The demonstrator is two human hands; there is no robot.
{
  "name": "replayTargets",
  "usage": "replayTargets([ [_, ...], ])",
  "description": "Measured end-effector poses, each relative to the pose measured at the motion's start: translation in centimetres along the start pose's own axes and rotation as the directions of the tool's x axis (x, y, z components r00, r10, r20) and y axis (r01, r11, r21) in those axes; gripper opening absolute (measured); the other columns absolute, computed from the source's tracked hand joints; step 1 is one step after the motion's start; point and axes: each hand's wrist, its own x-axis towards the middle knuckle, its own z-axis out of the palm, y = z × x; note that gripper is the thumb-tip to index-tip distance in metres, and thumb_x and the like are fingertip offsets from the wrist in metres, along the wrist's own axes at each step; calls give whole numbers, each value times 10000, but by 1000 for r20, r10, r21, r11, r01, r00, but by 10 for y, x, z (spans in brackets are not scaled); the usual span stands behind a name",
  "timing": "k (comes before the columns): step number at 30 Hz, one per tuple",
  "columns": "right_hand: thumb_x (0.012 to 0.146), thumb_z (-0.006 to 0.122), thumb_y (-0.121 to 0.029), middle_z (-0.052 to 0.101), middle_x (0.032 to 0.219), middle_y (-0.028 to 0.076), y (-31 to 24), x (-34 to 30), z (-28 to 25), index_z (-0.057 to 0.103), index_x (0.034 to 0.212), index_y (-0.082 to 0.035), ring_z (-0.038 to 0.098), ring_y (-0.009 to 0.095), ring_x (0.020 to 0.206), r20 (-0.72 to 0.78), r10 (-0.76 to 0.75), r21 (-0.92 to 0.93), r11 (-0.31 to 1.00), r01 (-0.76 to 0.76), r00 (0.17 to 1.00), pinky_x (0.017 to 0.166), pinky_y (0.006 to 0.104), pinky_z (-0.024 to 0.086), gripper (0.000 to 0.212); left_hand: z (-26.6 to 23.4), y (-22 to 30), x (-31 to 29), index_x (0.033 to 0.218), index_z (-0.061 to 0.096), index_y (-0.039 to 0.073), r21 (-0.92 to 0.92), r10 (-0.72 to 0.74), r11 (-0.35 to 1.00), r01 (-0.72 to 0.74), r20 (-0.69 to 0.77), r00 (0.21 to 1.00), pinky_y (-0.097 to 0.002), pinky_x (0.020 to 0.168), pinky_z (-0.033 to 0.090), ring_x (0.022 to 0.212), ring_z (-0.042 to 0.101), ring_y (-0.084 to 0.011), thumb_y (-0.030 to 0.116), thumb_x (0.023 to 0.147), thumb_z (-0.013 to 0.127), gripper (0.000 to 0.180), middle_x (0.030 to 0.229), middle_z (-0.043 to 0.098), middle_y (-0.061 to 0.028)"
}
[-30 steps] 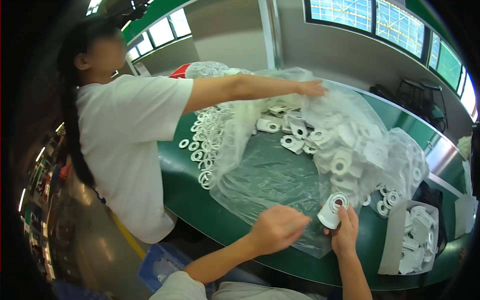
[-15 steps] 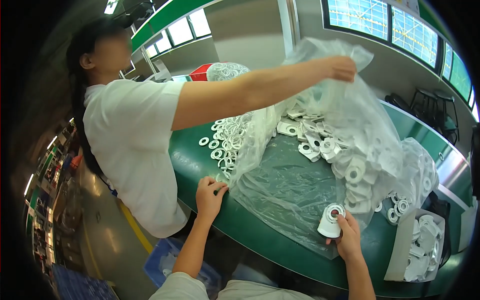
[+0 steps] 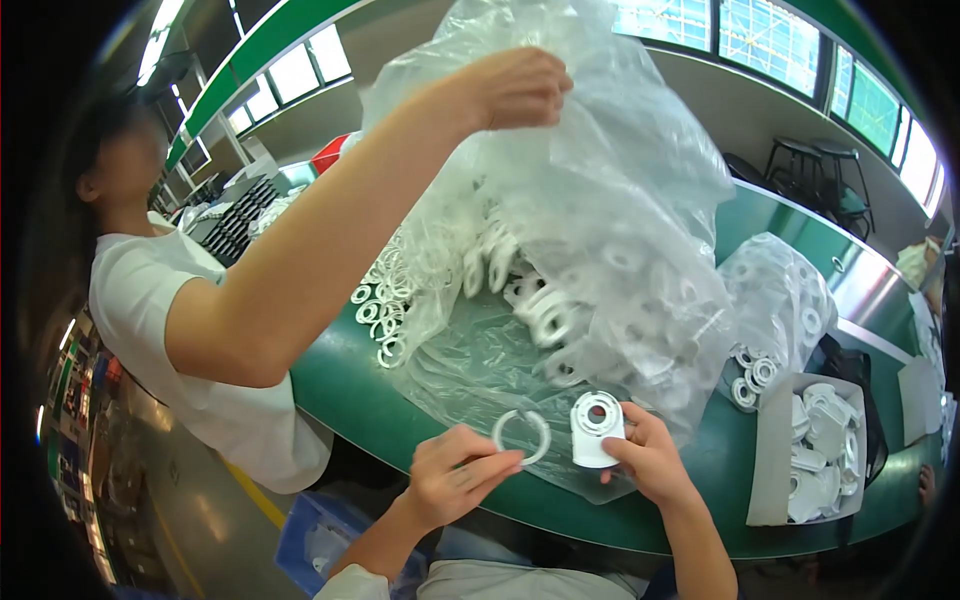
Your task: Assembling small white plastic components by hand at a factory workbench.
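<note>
Between thumb and fingers, my left hand point(image 3: 455, 478) pinches a thin white ring point(image 3: 522, 438) by its lower edge, held up above the green table's near side. My right hand point(image 3: 650, 455) grips a white plastic part point(image 3: 597, 432), flat with a rounded end and a round hole in a ringed collar. The ring and the part are apart, side by side. Beyond them lies a large clear plastic bag point(image 3: 620, 230) full of similar white parts. A co-worker's hand point(image 3: 525, 88) holds the bag's upper edge up. Left of the bag, many loose white rings point(image 3: 378, 305) lie piled.
A cardboard box point(image 3: 765, 470) of white parts stands on the right of the green table point(image 3: 345, 385). Behind it are a smaller clear bag point(image 3: 780, 290) and several rings point(image 3: 757, 372). A co-worker point(image 3: 200, 340) stands at the left. A blue bin point(image 3: 310, 545) sits below the table edge.
My left hand has come from the ring pile toward my right hand, now with a ring in it. The co-worker has raised the bag's edge and drawn it left. The view has shifted.
</note>
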Motion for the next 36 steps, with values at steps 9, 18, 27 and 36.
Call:
replayTargets([
  [9,839,557,6,655,1025,130,2,1,-1,454,1271,58,653,171,854,-10,2,7,1000,-2,1000,605,286,557,447,73,-13,34,902,728,127,-130,106,988,-83,185,977,-289,546,483,713,564,-186,65,665,785,252,826,616,13],
  [18,842,553,12,652,1036,134,0,-1,3,451,1271,66,653,174,846,17,-24,30,999,23,1000,608,287,560,444,73,-15,31,920,731,125,-152,121,984,-94,184,975,-291,559,493,716,573,-196,45,651,787,286,822,629,8],
  [27,841,547,16,649,1022,119,3,0,-1,461,1263,58,650,167,830,4,-68,47,997,68,998,600,282,561,433,65,-1,31,1020,697,99,-3,192,980,-200,293,937,-319,641,508,827,576,-231,29,637,738,391,932,595,-19],
  [36,916,562,-64,668,930,82,5,-1,0,484,1246,37,631,102,719,-36,-152,31,988,153,988,485,215,477,353,56,3,32,1071,650,6,87,324,920,-383,380,866,-358,794,499,953,561,-255,40,653,671,419,1050,568,-98],
])
